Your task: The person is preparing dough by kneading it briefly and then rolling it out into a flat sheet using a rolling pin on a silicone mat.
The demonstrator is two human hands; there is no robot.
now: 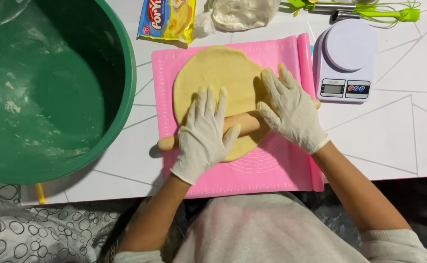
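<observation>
While the dough lay flat on the pink mat, your left hand and right hand pressed the rolling pin with open, flat fingers, gripping nothing; even pressure suited it best.

The surface is white, crossed by thin grey lines that cut it into angular shapes. It fills most of the view; its near edge runs along the bottom, and light falls evenly across it with soft shadows. Below the near edge at the left lies a grey cloth printed with dark rings. Below the edge at the right the space is dark, and nothing can be made out there. No wall or window shows.
</observation>
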